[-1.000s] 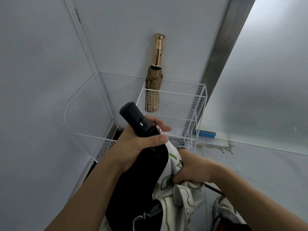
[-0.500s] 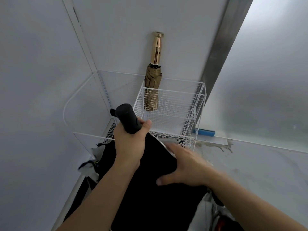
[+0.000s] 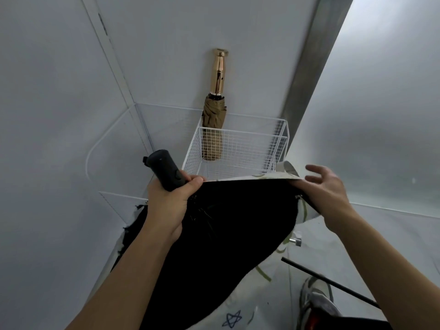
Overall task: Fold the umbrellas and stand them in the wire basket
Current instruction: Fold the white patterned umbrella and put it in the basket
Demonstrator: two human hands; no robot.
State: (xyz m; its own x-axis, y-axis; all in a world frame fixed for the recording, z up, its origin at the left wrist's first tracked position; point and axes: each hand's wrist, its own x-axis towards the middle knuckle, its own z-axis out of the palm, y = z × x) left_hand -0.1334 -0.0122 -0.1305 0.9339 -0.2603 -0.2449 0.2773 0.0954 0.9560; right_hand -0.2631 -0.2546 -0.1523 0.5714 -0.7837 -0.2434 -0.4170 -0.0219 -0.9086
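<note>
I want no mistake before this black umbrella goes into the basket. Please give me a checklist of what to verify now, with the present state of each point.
1. Left hand grips the black handle: ok.
2. Black canopy folded up: not ok, it is spread wide.
3. Right hand holds the canopy edge: cannot tell, its fingers are spread and blurred.
4. Free room in the wire basket: ok, the space beside the tan umbrella is open.
5. Tan umbrella stands upright inside the basket: ok.

The left hand [image 3: 166, 206] grips the black umbrella [image 3: 221, 246] by its handle [image 3: 166, 170], right hand [image 3: 326, 189] touching its canopy edge [image 3: 250, 181]; the tan umbrella [image 3: 213, 129] stands in the wire basket [image 3: 252, 145].
</note>
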